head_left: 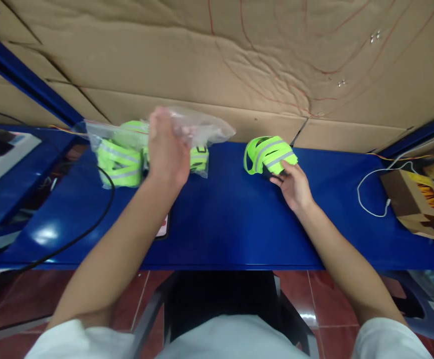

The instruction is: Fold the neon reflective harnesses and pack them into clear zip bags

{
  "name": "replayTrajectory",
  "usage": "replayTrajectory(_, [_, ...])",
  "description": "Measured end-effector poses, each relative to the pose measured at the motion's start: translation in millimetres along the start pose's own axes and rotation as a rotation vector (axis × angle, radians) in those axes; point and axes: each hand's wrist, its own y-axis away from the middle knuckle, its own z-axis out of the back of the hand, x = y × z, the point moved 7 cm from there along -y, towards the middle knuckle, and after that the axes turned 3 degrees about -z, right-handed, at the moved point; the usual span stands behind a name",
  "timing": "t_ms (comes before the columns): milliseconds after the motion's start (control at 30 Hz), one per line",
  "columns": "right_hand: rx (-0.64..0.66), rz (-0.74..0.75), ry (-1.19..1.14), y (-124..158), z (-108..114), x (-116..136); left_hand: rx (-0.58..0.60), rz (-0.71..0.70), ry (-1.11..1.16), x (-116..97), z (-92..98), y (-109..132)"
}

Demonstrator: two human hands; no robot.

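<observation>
Strap bundle (271, 155), one, yellow-green with grey stripes: at the rear of the blue table (220, 214), right of centre; whether it touched the surface could not be told. An open loop stood out on its left side; a slack grip could have let the coil unwind.

Right hand (295, 187): clamped on the bundle's near right edge, thumb on top. Held at one edge only, the far folds were liable to spread.

Left hand (169, 149): well apart from the right, raised, fingers closed on a clear plastic bag (205, 124); blurred, exact grip unclear. The bag's thin, limp film could have collapsed or snagged on the strap.

Bagged straps, left (119, 164), and bagged straps, right (199, 160): below and beside the left forearm and hand; a low sweep could have shoved them.

Phone (163, 228): partly hidden under the left forearm; liable to be knocked.

Black cable (90, 230): looped across the table's left part; a catch on the forearm could have dragged it.
</observation>
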Motion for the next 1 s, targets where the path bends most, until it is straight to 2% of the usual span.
replayTrajectory(67, [-0.03,0.071,-0.007,0,1,5,0.04,0.059,-0.153,19,-8.5,-4])
replayTrajectory(133, [-0.051,0.141,-0.003,3,1,9,0.228,0.136,-0.583,39,-16.0,5])
replayTrajectory(167, [-0.065,0.173,0.002,4,2,11,0.333,0.113,-0.78,45,-18.4,15])
replayTrajectory(233, [-0.107,0.241,0.029,8,4,16,0.456,-0.117,-1.073,42,-22.9,42])
replayTrajectory(300, [-0.136,0.364,0.117,18,5,25,0.542,-0.426,-1.193,35,-32.1,80])
replayTrajectory(333, [-0.135,0.446,0.191,25,3,30,0.624,-0.518,-1.216,38,-37.8,100])
replayTrajectory(367, [-0.116,0.534,0.277,34,-1,34,0.713,-0.56,-1.216,44,-42.9,118])
replayTrajectory(433, [-0.003,0.691,0.457,55,-16,36,0.821,-0.552,-1.133,56,-49.5,142])
replayTrajectory(533, [0.345,0.801,0.66,85,-46,23,0.852,-0.426,-0.833,64,-50.2,151])
replayTrajectory(567, [0.428,0.824,0.69,92,-51,19,0.82,-0.367,-0.734,62,-46.9,148])
replayTrajectory(600, [0.457,0.852,0.705,96,-52,17,0.773,-0.304,-0.649,59,-42.0,144])
replayTrajectory(633, [0.422,0.884,0.71,95,-50,19,0.718,-0.235,-0.579,54,-36.3,139])
replayTrajectory(733, [0.169,0.956,0.822,73,-37,26,0.595,0.062,-0.364,43,-22.3,131])
replayTrajectory(767, [0.127,0.958,0.913,60,-38,25,0.585,0.197,-0.284,43,-20.8,132])
replayTrajectory(800, [0.148,0.948,1.03,46,-44,21,0.582,0.33,-0.206,44,-20.8,134])
replayTrajectory(833, [0.221,0.932,1.152,32,-53,15,0.581,0.442,-0.137,46,-21.9,136])
replayTrajectory(900, [0.483,0.873,1.386,7,-74,-6,0.546,0.56,-0.054,51,-23.1,135])
replayTrajectory(933, [0.61,0.828,1.473,-2,-81,-16,0.509,0.571,-0.043,55,-22.1,133])
replayTrajectory(1000, [0.714,0.746,1.584,-16,-87,-27,0.409,0.553,-0.06,64,-16.6,125])
